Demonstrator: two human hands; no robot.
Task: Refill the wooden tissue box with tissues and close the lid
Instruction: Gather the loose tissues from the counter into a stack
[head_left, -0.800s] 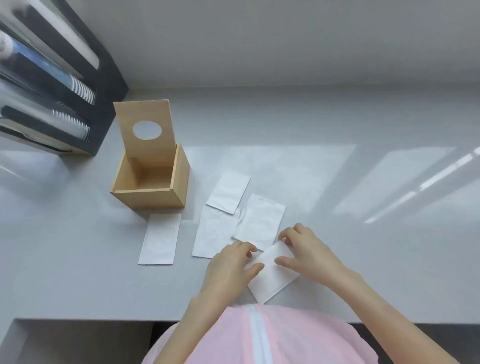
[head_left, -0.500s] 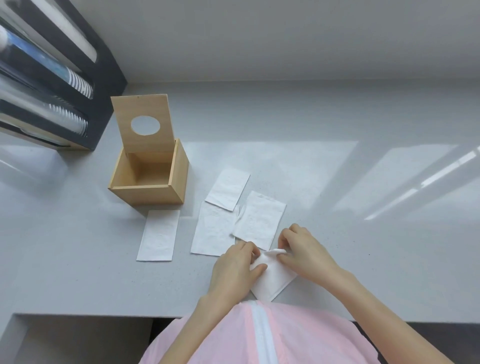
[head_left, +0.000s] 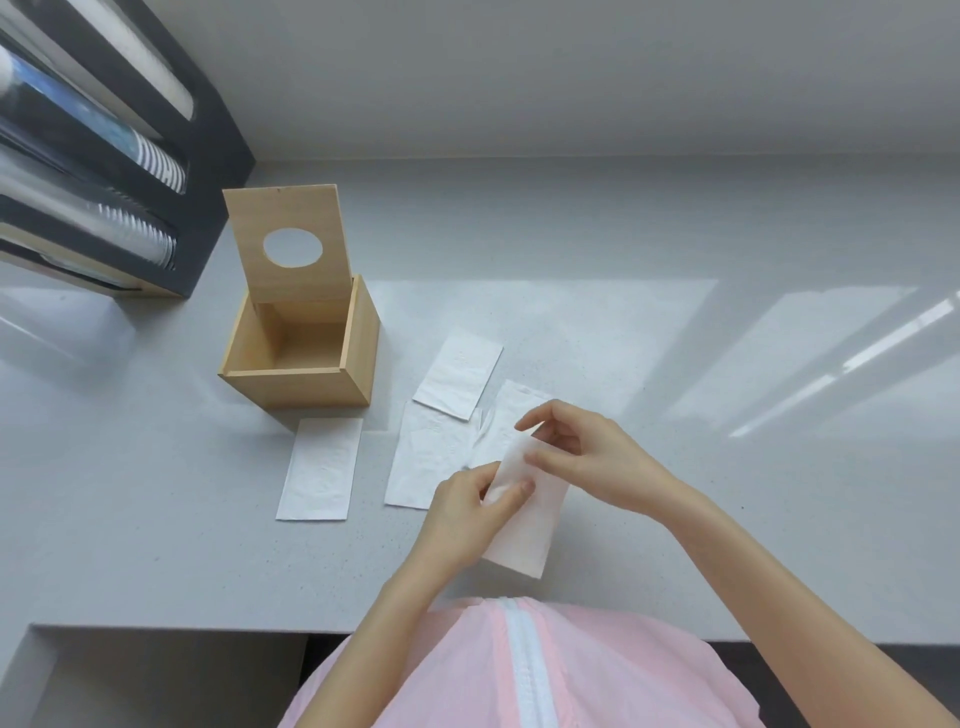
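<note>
The wooden tissue box (head_left: 317, 387) stands on the grey counter with nothing inside. Its lid (head_left: 291, 213), pierced by a round hole, stands upright at the back. Both hands hold one folded white tissue (head_left: 530, 530) lifted off the counter, right of the box. My left hand (head_left: 467, 512) pinches its lower left edge, and my right hand (head_left: 587, 457) pinches its top. Several more folded tissues lie flat: one (head_left: 321, 470) just in front of the box, one (head_left: 460, 379) to its right, one (head_left: 426, 460) beneath that, and one (head_left: 506, 415) partly hidden behind my right hand.
A dark holder (head_left: 208, 156) with stacked cups stands at the far left, behind the box. The counter's front edge (head_left: 182, 630) runs just before my pink garment (head_left: 519, 670). A wall rises at the back.
The tissue that lay flat under both hands has been picked up and now hangs tilted between them. My right hand has risen and moved away from me.
</note>
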